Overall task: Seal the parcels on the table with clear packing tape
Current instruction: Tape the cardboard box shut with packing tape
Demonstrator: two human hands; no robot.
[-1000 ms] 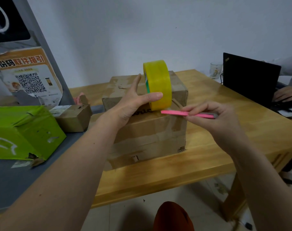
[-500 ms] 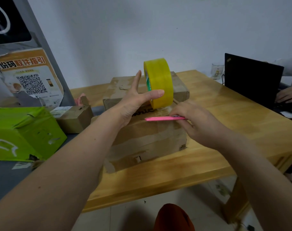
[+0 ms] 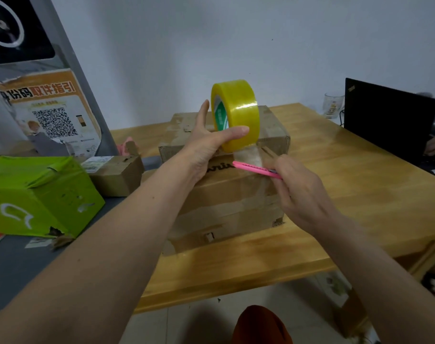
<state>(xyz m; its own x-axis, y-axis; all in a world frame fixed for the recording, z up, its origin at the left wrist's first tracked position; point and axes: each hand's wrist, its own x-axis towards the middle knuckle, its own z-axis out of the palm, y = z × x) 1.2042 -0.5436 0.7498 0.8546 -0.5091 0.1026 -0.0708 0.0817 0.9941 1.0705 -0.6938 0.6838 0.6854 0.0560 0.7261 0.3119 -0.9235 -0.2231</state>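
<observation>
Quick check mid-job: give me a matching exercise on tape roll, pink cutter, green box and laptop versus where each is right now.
Things:
1. tape roll
2. pink cutter
3. green box
4. laptop

Places:
A. far right on the table, open
B. held by the left hand, above the big parcel
C. far left, on the grey surface
D. held by the right hand, against the tape strip

Pairs: 1-B, 2-D, 3-C, 4-A

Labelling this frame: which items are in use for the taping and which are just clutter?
In use: tape roll in left hand; pink cutter in right hand; big cardboard box.
Lying about: green box, small box, laptop, glass.
</observation>
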